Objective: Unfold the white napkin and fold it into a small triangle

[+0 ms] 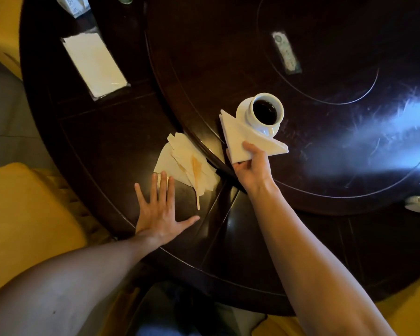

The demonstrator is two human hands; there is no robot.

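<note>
White paper, already folded: the napkin (243,139) is seen as a layered triangle, so the fold is judged complete and the placing step is in hand. It is pinched at its near corner by the right hand (251,167), thumb on top, fingers beneath. Its far part lies under or against the saucer (243,110) of a cup (264,111) of dark liquid on the raised turntable (325,141); whether it is tucked beneath or only touching cannot be told.

Orientation: the long edge runs from the far-left tip, beside the saucer, down to the right tip. The held corner points toward the person.

The left hand (159,214) is pressed flat on the table (107,146), fingers spread, gripping nothing, fingertips at the edge of a pile (187,163) of other folded napkins with a wooden stirrer (196,180) on it.

Next move, as judged: release the pinch without dragging, so the cup is not jogged and the layers stay closed.
</note>
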